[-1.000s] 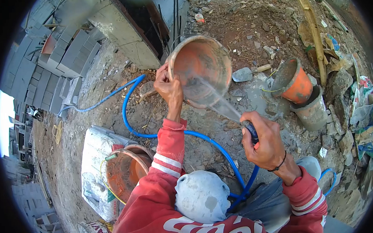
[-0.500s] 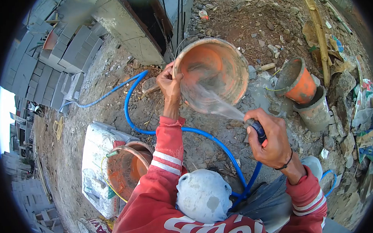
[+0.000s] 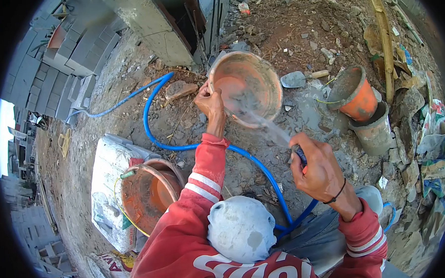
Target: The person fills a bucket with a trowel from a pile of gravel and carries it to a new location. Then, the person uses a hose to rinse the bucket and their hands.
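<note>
My left hand [image 3: 210, 102] grips the rim of an orange bucket [image 3: 247, 85] smeared with grey mortar, tilted so its mouth faces me. My right hand [image 3: 317, 168] is closed around the end of a blue hose [image 3: 256, 163] and a jet of water [image 3: 267, 129] sprays from it into the bucket. The hose loops across the ground from the left and passes under my right arm. Both arms wear red sleeves with white stripes.
A second orange bucket [image 3: 148, 194] rests on white sacks [image 3: 108, 193] at lower left. Two more buckets [image 3: 362, 108] stand at right beside a trowel [image 3: 299, 78]. Grey blocks [image 3: 70, 61], a concrete column [image 3: 153, 23], rubble and litter surround the wet ground.
The bucket has moved further from me and looks smaller and lower. My right hand with the hose shifted slightly left, and the spray still goes into the bucket.
</note>
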### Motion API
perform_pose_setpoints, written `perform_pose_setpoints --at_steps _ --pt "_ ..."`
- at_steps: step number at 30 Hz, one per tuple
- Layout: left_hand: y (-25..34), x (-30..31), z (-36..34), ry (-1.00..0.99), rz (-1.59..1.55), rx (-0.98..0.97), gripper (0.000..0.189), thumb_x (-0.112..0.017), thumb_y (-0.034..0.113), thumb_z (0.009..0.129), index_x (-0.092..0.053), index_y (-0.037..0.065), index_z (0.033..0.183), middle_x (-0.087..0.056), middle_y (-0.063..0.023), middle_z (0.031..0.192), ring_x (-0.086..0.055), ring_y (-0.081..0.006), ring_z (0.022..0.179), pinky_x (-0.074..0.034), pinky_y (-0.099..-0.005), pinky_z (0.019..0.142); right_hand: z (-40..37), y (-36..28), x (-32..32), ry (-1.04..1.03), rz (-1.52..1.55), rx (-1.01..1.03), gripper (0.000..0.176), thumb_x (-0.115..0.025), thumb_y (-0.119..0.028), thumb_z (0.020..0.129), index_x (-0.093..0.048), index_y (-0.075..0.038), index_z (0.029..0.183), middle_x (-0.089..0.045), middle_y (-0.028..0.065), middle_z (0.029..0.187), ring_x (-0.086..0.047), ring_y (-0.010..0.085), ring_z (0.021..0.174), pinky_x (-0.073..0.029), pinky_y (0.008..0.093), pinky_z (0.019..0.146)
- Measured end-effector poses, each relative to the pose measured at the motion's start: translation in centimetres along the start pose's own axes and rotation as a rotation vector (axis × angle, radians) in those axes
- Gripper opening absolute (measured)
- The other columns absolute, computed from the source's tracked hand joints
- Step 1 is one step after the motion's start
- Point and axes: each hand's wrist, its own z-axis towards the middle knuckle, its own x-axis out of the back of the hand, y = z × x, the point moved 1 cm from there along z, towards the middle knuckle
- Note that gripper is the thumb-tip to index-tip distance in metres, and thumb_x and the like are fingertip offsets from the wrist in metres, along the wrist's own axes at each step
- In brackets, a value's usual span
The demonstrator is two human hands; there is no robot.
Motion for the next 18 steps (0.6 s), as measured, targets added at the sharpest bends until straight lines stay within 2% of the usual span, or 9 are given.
perform_pose_setpoints --at_steps 2,4,5,8,16,18 --pt "-1.3 0.6 0.0 0.038 0.033 0.008 0.004 -0.064 -0.007 0.068 -0.067 -0.007 0.07 -0.073 -0.0232 0.114 -0.07 -0.0229 0.102 -0.052 -0.0318 0.073 0.0 0.1 0.5 -0.017 0.006 -0.036 0.023 -0.065 0.003 0.085 -0.056 -0.001 0.106 -0.062 0.0204 0.076 -0.064 0.0388 0.062 -0.047 0.0497 0.056" --pt "-2.2 1.1 0.1 0.201 0.036 0.148 0.017 -0.062 -0.007 0.071 -0.072 -0.008 0.085 -0.075 -0.0171 0.101 -0.071 -0.0195 0.088 -0.053 -0.0311 0.069 0.1 0.2 0.4 -0.029 0.015 -0.075 0.023 -0.065 0.003 0.085 -0.056 -0.001 0.106 -0.062 0.0209 0.076 -0.064 0.0395 0.063 -0.047 0.0502 0.057" --pt "0.9 1.0 -0.6 0.154 0.031 0.185 0.031 -0.06 -0.008 0.073 -0.074 -0.008 0.1 -0.074 -0.0108 0.091 -0.069 -0.0159 0.075 -0.053 -0.0298 0.066 0.0 0.2 -0.1 -0.061 0.022 -0.041 0.023 -0.065 0.003 0.085 -0.056 -0.001 0.106 -0.062 0.0211 0.076 -0.064 0.0396 0.063 -0.047 0.05 0.057" --pt "-1.4 2.2 1.3 0.17 0.043 0.232 0.033 -0.058 -0.009 0.075 -0.075 -0.008 0.103 -0.074 -0.01 0.088 -0.067 -0.0144 0.072 -0.054 -0.0296 0.066 0.2 -0.2 -0.6 -0.103 0.055 -0.025 0.023 -0.065 0.003 0.084 -0.056 -0.001 0.105 -0.062 0.0212 0.075 -0.064 0.0396 0.062 -0.048 0.0493 0.057" --pt "-2.1 3.6 1.6 0.222 0.074 0.279 0.036 -0.056 -0.009 0.076 -0.073 -0.01 0.108 -0.075 -0.0133 0.098 -0.07 -0.0181 0.084 -0.056 -0.0334 0.076 1.1 0.0 -1.2 -0.097 0.059 -0.021 0.024 -0.065 0.003 0.085 -0.056 0.0 0.107 -0.062 0.0214 0.075 -0.064 0.0386 0.061 -0.047 0.0485 0.056" --pt "-2.2 3.8 1.5 0.222 0.042 0.219 0.022 -0.059 -0.009 0.074 -0.072 -0.004 0.09 -0.067 -0.0031 0.08 -0.058 -0.0106 0.068 -0.045 -0.0297 0.06 1.4 0.7 -0.9 -0.007 0.026 -0.088 0.024 -0.064 0.003 0.085 -0.056 -0.001 0.107 -0.061 0.0215 0.075 -0.064 0.0383 0.06 -0.047 0.048 0.056"
